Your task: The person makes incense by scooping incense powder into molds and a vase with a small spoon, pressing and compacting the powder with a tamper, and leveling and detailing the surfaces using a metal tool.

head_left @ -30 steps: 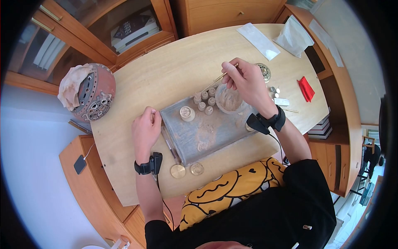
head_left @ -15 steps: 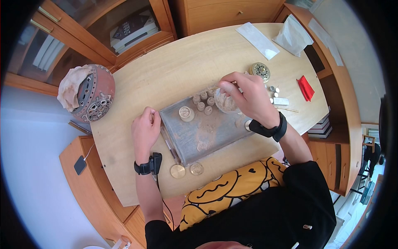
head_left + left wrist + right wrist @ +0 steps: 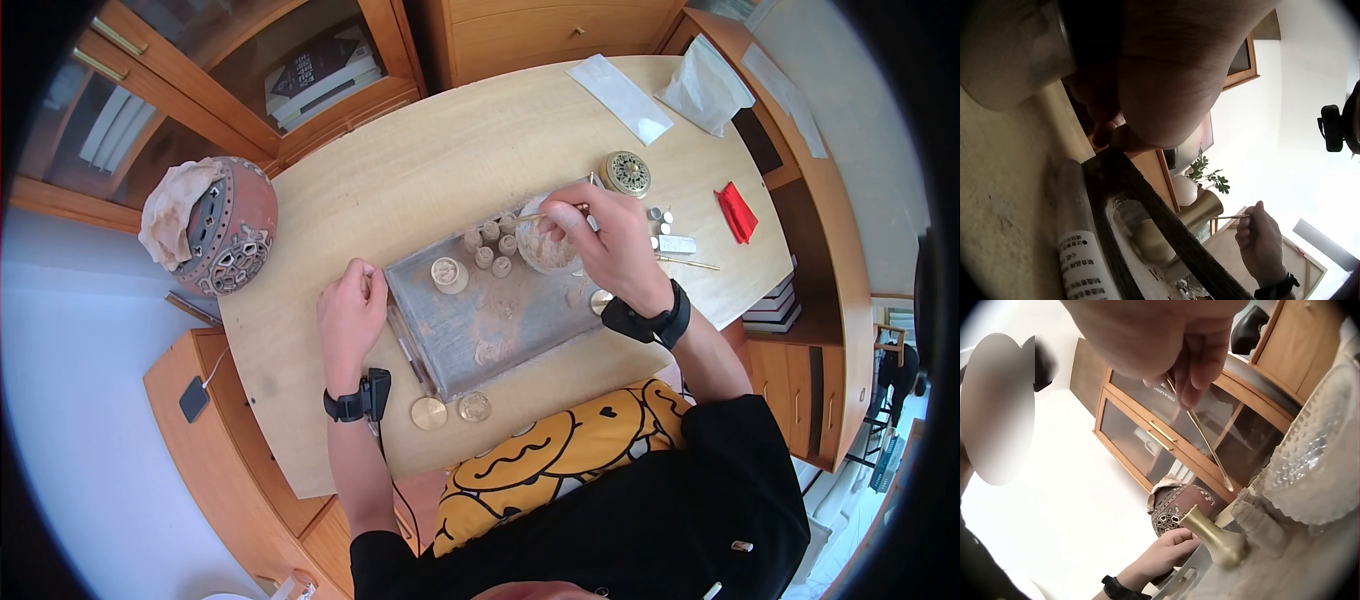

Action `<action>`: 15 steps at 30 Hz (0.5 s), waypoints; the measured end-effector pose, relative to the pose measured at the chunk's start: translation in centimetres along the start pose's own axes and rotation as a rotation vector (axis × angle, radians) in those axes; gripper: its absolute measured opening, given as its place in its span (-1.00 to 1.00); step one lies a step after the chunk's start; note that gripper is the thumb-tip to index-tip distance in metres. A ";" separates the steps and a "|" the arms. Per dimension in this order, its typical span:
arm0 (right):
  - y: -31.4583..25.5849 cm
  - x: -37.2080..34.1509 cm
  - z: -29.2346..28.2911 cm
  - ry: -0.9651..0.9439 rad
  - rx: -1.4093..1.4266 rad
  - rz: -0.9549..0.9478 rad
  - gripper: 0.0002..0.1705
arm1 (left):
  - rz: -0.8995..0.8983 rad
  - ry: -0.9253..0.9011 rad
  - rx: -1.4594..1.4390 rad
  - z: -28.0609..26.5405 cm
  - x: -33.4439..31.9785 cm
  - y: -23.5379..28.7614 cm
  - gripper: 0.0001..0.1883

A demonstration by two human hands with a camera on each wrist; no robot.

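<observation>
My right hand (image 3: 605, 230) pinches a thin brass scoop (image 3: 1213, 450), its small flat tip pointing down over several small powder-dusted bottles (image 3: 484, 257). Beside them a textured clear bowl (image 3: 1313, 469) holds pale powder, partly behind the hand in the head view. Everything stands on a dark grey tray (image 3: 450, 340) smeared with powder. A flared brass vase (image 3: 1213, 537), pale inside at its mouth, stands nearer the tray's left side. My left hand (image 3: 353, 305) holds the tray's left corner, thumb and fingers bent there.
Left of the tray sits a round openwork pot (image 3: 245, 225) with a cloth on top. Along the tray lies a printed tube (image 3: 1082, 250). Two brass discs (image 3: 430, 413) lie in front. A pierced brass burner (image 3: 626, 174), red pouch (image 3: 737, 214) and plastic bag (image 3: 707, 90) are at right.
My right hand with the scoop has come down and toward the body, uncovering the pierced burner and lowering the scoop beside the bowl. The left hand stays at the tray corner.
</observation>
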State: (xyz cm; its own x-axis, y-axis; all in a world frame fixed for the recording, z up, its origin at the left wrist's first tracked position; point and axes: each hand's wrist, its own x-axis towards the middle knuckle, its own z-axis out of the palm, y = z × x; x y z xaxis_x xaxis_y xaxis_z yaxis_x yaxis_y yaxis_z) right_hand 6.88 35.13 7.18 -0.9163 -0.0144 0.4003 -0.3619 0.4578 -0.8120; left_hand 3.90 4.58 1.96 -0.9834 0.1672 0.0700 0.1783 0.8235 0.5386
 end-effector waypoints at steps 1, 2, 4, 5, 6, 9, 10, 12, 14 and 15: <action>0.0 0.0 0.0 -0.001 0.000 0.000 -0.83 | -0.007 -0.004 0.000 0.0 0.0 0.1 -0.84; 0.0 0.1 0.0 -0.016 -0.041 -0.020 -0.84 | -0.007 -0.004 0.000 0.0 -0.1 0.0 -0.84; -0.1 0.1 0.0 -0.030 -0.082 -0.041 -0.84 | 0.005 0.005 0.002 0.1 0.0 -0.2 -0.85; -0.1 0.2 0.0 -0.046 -0.092 -0.055 -0.85 | 0.006 0.005 0.002 0.1 0.0 -0.1 -0.85; -0.1 0.2 0.0 -0.062 -0.102 -0.070 -0.85 | 0.006 0.005 -0.001 0.1 0.0 -0.1 -0.85; 0.1 0.2 0.0 -0.044 -0.115 -0.092 -0.85 | 0.002 0.002 -0.005 0.0 -0.1 0.0 -0.85; 0.1 0.1 0.0 -0.045 -0.115 -0.092 -0.85 | -0.001 -0.001 -0.006 0.0 -0.1 0.1 -0.85; 0.1 0.0 -0.2 -0.026 -0.091 -0.060 -0.84 | -0.003 -0.002 -0.005 0.0 -0.1 -0.1 -0.85; 0.1 0.0 -0.3 -0.044 -0.087 -0.031 -0.84 | -0.005 -0.001 -0.004 0.0 -0.1 -0.1 -0.85; 0.1 0.0 -0.3 -0.061 -0.084 -0.002 -0.84 | -0.003 -0.001 -0.005 0.0 -0.1 0.0 -0.85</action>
State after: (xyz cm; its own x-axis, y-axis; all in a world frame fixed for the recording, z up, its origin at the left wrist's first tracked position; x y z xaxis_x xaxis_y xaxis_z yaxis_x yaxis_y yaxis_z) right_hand 6.92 35.47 7.21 -0.9251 -0.0687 0.3734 -0.3508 0.5307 -0.7715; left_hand 3.97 4.58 1.98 -0.9839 0.1654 0.0671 0.1751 0.8213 0.5430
